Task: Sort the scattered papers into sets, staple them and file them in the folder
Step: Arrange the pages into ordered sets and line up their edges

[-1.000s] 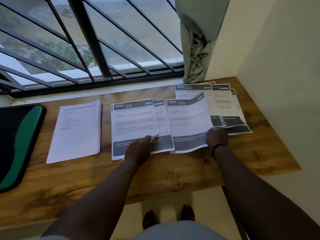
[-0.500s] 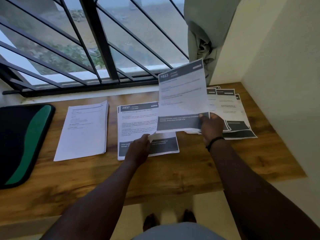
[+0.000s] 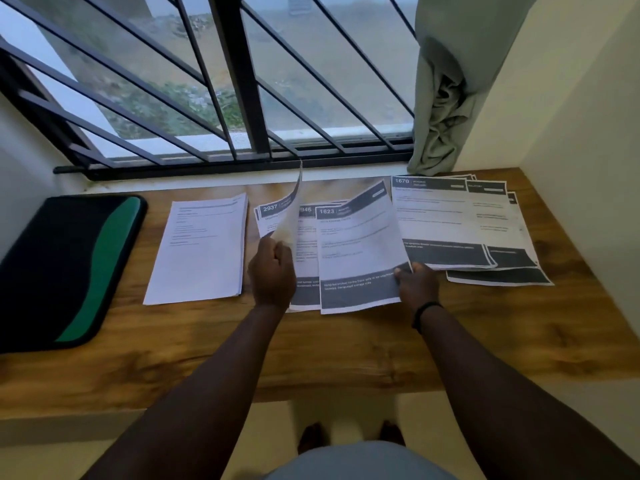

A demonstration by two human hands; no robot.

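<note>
Sheet 1623 point(image 3: 360, 251) lies tilted over the middle pile point(image 3: 306, 268) on the desk point(image 3: 346, 344), its lower right corner pinched by the right hand point(image 3: 417, 284), thumb on top. The left hand point(image 3: 272, 275), fingers curled, grips a lifted sheet point(image 3: 292, 209) that stands nearly on edge above page 2937 point(image 3: 268, 216). A white stack point(image 3: 201, 249) lies left of them, the 1670 pile point(image 3: 446, 220) right. The folder point(image 3: 65, 268) sits at the desk's far left.
</note>
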